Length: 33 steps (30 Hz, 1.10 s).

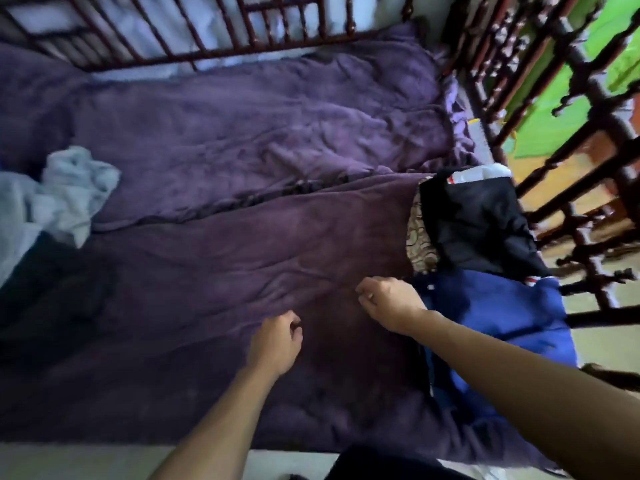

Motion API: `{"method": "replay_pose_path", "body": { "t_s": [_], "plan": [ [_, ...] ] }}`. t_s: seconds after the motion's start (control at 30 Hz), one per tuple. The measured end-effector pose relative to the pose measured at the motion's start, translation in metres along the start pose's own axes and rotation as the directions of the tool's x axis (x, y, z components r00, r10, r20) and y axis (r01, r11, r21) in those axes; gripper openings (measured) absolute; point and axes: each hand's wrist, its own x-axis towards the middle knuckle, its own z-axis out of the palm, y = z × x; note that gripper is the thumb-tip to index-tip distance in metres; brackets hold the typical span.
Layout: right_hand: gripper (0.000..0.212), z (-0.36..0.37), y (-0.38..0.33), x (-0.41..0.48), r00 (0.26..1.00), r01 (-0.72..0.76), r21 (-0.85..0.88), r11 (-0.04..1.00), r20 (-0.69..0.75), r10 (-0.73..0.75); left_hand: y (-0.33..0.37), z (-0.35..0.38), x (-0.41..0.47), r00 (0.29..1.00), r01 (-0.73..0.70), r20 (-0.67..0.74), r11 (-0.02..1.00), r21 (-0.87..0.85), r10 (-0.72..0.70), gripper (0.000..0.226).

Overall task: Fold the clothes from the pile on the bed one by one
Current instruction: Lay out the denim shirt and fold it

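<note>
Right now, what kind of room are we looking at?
Most likely a bedroom: a purple blanket spread flat, a dark wooden bed frame with turned spindles behind and beside it, and loose clothes heaped at the left edge.

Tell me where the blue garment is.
Head view, right side of the bed: the blue garment lies beside the right hand, black garment just beyond it.
</note>
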Motion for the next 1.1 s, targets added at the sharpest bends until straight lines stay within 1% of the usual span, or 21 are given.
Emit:
{"method": "replay_pose_path", "body": {
  "t_s": [0.07, 0.13, 0.23, 0.33, 0.47, 0.63, 0.67, 0.73, 0.77, 0.83, 0.87, 0.97, 1.1],
  "plan": [
    [0.026, 0.018, -0.046, -0.003, 0.993, 0.100, -0.050, 0.994, 0.062, -0.097, -0.044, -0.014, -0.039, 0.996, 0.083, -0.026, 0.996, -0.039, -0.084, 0.021],
    [0.026, 0.033, -0.095, -0.009, 0.979, 0.193, -0.106, 0.976, 0.094, -0.183, -0.086, -0.028, -0.079, 0.986, 0.143, -0.077, 0.985, -0.099, -0.151, 0.021],
    [0.024, 0.053, -0.173, -0.025, 0.944, 0.325, -0.151, 0.934, 0.112, -0.310, -0.144, -0.052, -0.143, 0.958, 0.215, -0.157, 0.965, -0.152, -0.239, 0.022],
    [0.024, 0.069, -0.257, -0.043, 0.895, 0.446, -0.172, 0.878, 0.114, -0.432, -0.201, -0.079, -0.212, 0.922, 0.264, -0.231, 0.941, -0.212, -0.310, 0.017],
    [0.032, 0.088, -0.378, -0.063, 0.801, 0.598, -0.174, 0.782, 0.157, -0.577, -0.277, -0.126, -0.303, 0.841, 0.311, -0.369, 0.911, -0.270, -0.396, 0.012],
    [0.030, 0.100, -0.523, -0.082, 0.641, 0.767, -0.168, 0.619, 0.187, -0.744, -0.361, -0.184, -0.399, 0.705, 0.435, -0.469, 0.846, -0.307, -0.533, 0.006],
    [0.031, 0.100, -0.550, -0.084, 0.613, 0.790, -0.167, 0.590, 0.199, -0.765, -0.374, -0.196, -0.412, 0.678, 0.455, -0.485, 0.834, -0.311, -0.551, 0.010],
    [0.034, 0.098, -0.600, -0.086, 0.560, 0.828, -0.172, 0.533, 0.200, -0.804, -0.398, -0.221, -0.434, 0.638, 0.470, -0.525, 0.825, -0.315, -0.564, 0.026],
    [0.035, 0.097, -0.624, -0.086, 0.531, 0.846, -0.177, 0.503, 0.193, -0.825, -0.408, -0.233, -0.444, 0.619, 0.467, -0.549, 0.826, -0.317, -0.561, 0.027],
    [0.035, 0.097, -0.667, -0.082, 0.487, 0.870, -0.189, 0.456, 0.181, -0.854, -0.428, -0.260, -0.458, 0.583, 0.464, -0.603, 0.833, -0.303, -0.544, 0.017],
    [0.034, 0.098, -0.687, -0.078, 0.477, 0.875, -0.192, 0.444, 0.182, -0.860, -0.439, -0.273, -0.463, 0.563, 0.468, -0.628, 0.834, -0.293, -0.537, 0.011],
    [0.033, 0.108, -0.741, -0.057, 0.474, 0.875, -0.209, 0.436, 0.192, -0.860, -0.478, -0.311, -0.465, 0.503, 0.498, -0.674, 0.819, -0.286, -0.541, 0.017],
    [0.035, 0.134, -0.803, -0.015, 0.481, 0.868, -0.245, 0.432, 0.198, -0.854, -0.535, -0.352, -0.453, 0.485, 0.510, -0.675, 0.807, -0.298, -0.556, 0.019]
  ]
}}
